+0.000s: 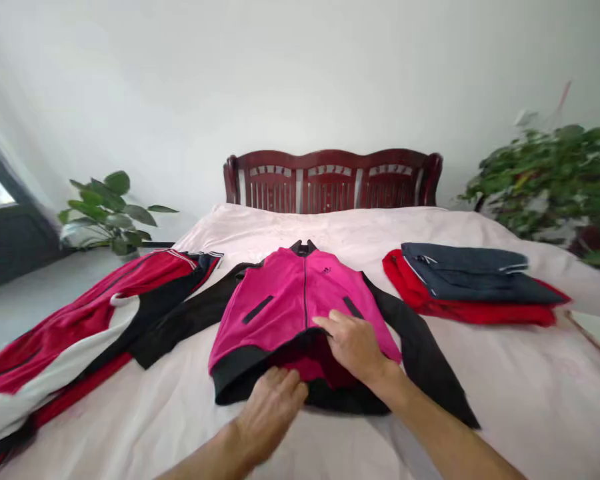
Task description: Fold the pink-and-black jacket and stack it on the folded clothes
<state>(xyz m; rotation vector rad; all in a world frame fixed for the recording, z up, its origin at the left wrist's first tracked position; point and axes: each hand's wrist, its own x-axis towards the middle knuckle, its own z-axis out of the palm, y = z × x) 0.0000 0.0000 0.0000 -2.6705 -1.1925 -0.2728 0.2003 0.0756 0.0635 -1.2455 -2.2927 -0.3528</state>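
Note:
A pink zip-up jacket (280, 293) with black sleeves, collar and hem band lies front up on the bed, its sleeves spread to both sides. My right hand (353, 343) pinches the front hem near the bottom of the zip and lifts it, so the pink inside shows. Lower and to the left, my left hand (275, 407) is closed at the lower hem band, fingers curled at the opening. Part of the hem is hidden behind both hands.
Red, white and black garments (95, 313) lie along the bed's left side. Folded dark blue clothing (470, 273) rests on folded red clothing (485, 310) at right. A wooden headboard (330, 180) stands behind the pale pink sheet (190, 407); leafy plants (110, 213) flank the bed.

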